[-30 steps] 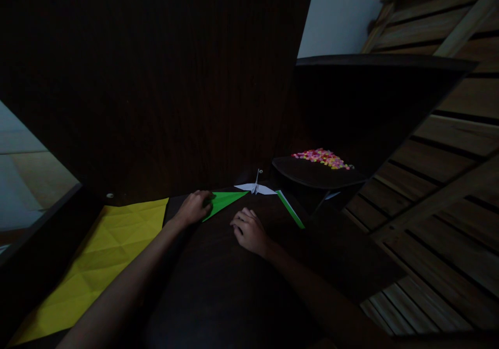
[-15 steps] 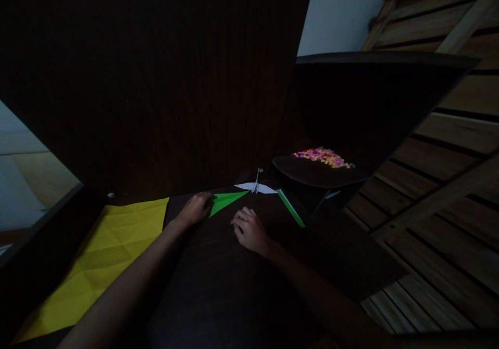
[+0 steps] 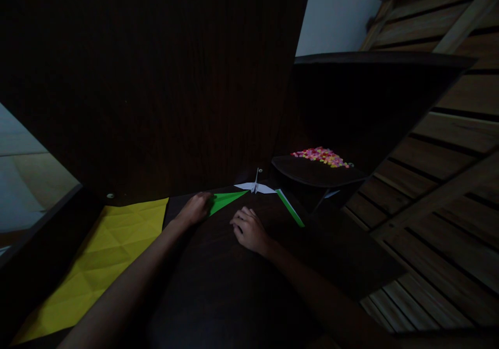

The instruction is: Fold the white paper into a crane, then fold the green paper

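My left hand [image 3: 196, 208] rests with bent fingers on the wide left end of a folded green paper [image 3: 228, 200], pressing or gripping it against the dark tabletop. The paper narrows to a point on the right; its left end is hidden under the hand. To the right, my right hand [image 3: 249, 229] lies on the tabletop, fingers loosely bent with a gap by the thumb and nothing visible in it. Just beyond both hands stands a white origami crane [image 3: 255, 187], wings spread. A narrow green-and-white folded strip [image 3: 290, 208] lies slanted right of the crane.
A creased yellow paper sheet [image 3: 113, 250] spreads along the left side of the dark tabletop [image 3: 210, 286]. An upright dark panel [image 3: 156, 89] closes off the back. At right, a small curved shelf [image 3: 307, 172] bears many pink and yellow pieces [image 3: 322, 156], below a larger shelf.
My left hand covers slightly more of the green paper's lower left edge. My right hand, the crane and the strip stay in place.
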Motion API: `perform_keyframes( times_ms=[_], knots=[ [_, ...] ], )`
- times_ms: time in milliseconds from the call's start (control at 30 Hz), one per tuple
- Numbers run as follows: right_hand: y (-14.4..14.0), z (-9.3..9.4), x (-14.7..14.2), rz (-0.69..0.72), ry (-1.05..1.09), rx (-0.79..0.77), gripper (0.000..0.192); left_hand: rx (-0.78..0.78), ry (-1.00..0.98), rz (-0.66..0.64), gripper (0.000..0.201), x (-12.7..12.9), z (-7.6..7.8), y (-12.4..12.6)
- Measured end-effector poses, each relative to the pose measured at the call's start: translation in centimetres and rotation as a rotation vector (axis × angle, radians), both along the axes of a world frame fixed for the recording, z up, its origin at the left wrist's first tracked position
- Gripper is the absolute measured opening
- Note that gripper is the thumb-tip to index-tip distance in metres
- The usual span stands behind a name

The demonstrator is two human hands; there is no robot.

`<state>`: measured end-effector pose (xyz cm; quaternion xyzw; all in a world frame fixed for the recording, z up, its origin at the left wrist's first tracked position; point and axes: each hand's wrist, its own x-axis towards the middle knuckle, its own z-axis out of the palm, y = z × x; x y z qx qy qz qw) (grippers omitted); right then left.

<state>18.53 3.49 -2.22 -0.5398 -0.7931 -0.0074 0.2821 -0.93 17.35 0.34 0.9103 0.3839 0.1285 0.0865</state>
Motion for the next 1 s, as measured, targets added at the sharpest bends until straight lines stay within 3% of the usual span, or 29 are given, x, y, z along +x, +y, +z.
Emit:
perform_keyframes(
  times_ms=[767,1000],
  knots=[
    [0.1,-0.3,0.1,0.003,0.012,0.004,0.018,0.031,0.028,0.046,0.041,-0.6,0.9,-0.1],
    [0.1,-0.3,0.1,0.001,0.01,-0.001,0.018,0.057,0.08,0.01,0.028,0.2,1.0,-0.5]
  ],
)
